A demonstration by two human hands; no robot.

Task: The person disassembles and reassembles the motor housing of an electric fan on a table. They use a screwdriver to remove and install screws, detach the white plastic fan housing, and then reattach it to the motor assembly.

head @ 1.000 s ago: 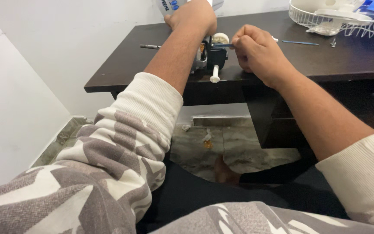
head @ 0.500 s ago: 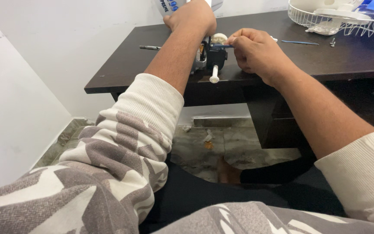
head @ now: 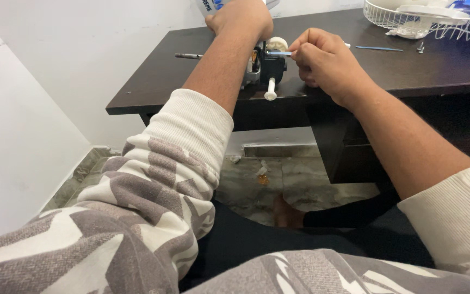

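Right hand [head: 322, 62] shifted nearer the motor [head: 265, 65] since the earlier frame, fingers pinched on a thin metal tool whose tip meets the motor. Left hand [head: 240, 16]: rests behind motor; finger state cannot be told. Motor: near front edge of desk [head: 153, 76]. Wire basket [head: 425, 22]: far right of motor.

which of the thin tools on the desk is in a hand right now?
The metal-shafted tool pinched in the right hand, its tip at the small black motor. The dark rod at left and the blue-handled tool lie loose on the desk.
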